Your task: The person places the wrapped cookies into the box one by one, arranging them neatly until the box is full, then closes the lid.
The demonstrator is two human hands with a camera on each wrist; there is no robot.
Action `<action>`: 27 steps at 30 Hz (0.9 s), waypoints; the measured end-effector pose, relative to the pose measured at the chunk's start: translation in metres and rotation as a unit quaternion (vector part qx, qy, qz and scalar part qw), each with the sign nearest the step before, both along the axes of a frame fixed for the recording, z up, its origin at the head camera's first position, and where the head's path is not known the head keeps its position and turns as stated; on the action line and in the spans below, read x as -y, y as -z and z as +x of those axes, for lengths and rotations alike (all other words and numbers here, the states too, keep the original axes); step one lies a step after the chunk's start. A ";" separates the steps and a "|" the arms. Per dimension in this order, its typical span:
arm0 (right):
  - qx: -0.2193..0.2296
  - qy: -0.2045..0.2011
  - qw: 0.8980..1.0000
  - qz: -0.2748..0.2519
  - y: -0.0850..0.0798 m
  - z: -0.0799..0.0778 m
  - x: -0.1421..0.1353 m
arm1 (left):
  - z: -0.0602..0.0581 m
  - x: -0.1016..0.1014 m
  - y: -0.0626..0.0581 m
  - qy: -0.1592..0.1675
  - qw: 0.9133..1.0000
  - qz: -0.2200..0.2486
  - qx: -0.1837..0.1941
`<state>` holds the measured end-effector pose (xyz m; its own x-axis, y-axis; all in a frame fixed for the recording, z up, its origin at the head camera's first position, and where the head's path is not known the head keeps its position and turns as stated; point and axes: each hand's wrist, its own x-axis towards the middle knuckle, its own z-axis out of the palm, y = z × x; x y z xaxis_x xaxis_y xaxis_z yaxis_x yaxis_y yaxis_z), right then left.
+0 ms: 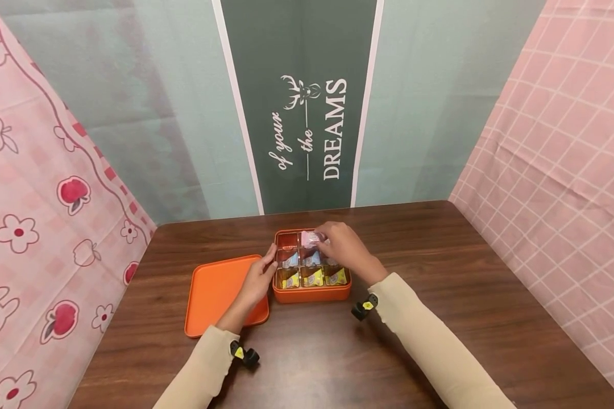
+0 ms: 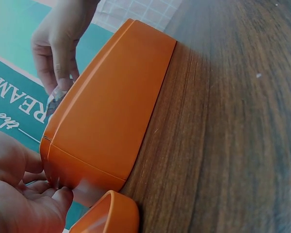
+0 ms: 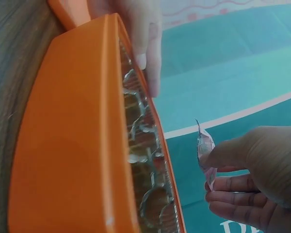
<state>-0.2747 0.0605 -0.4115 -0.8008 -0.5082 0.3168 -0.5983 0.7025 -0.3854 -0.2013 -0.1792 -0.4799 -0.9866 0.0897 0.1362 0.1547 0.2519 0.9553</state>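
Note:
On the table sits an orange box [image 1: 312,295] with a clear divided insert. Over its back middle compartment, my right hand [image 1: 345,245] pinches a small pink-wrapped packet [image 3: 206,151] between thumb and fingers. The back left compartment shows bare, and the hand hides the back right one. Blue packets [image 1: 311,258] lie in the middle row, partly covered at the right. Yellow packets [image 1: 314,278] fill the front row. My left hand [image 1: 256,281] rests against the box's left wall, with extended fingers [image 3: 154,58] at the rim.
An orange lid [image 1: 217,292] lies at the left of the box, partly under my left forearm. The brown wooden table [image 1: 440,318] meets a green fabric backdrop [image 1: 307,193] behind the box. Pink cloths hang on both sides.

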 end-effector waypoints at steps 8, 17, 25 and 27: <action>0.014 -0.005 1.000 0.012 -0.008 -0.005 0.012 | 0.001 0.000 0.002 -0.008 1.000 -0.017 0.008; 0.017 -0.010 1.000 0.023 -0.010 -0.012 0.026 | 0.002 -0.001 -0.003 -0.007 1.000 -0.010 0.010; 0.041 -0.014 0.999 0.032 -0.009 -0.023 0.038 | 0.017 -0.006 -0.038 0.005 1.000 -0.009 0.016; 0.045 -0.014 0.998 0.042 -0.008 -0.024 0.041 | 0.017 -0.006 -0.038 0.005 1.000 -0.009 0.018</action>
